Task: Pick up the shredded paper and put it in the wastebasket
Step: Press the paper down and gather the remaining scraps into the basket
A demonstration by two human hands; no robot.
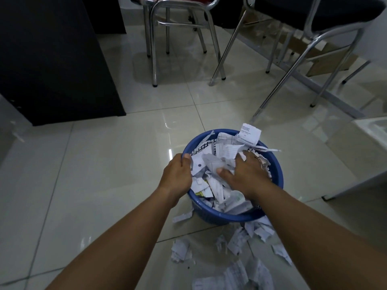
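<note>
Wastebasket [279, 178] rim clasped by left grip [178, 174]; right grip [249, 172] flat on torn white paper [217, 190]

This looked like a small office or workroom: a glossy pale tiled floor [104, 164] ran throughout, with a dark cabinet [52, 59] standing at ten o'clock, a red-seated chrome chair [154, 59] at twelve and a black-seated chrome chair [314, 11] at one to two o'clock. Flattened cardboard [326, 63] lay at two o'clock beside a metal table frame [326, 95], and a blue wastebasket [222, 218] at the centre was heaped with torn printed paper [250, 132]
</note>
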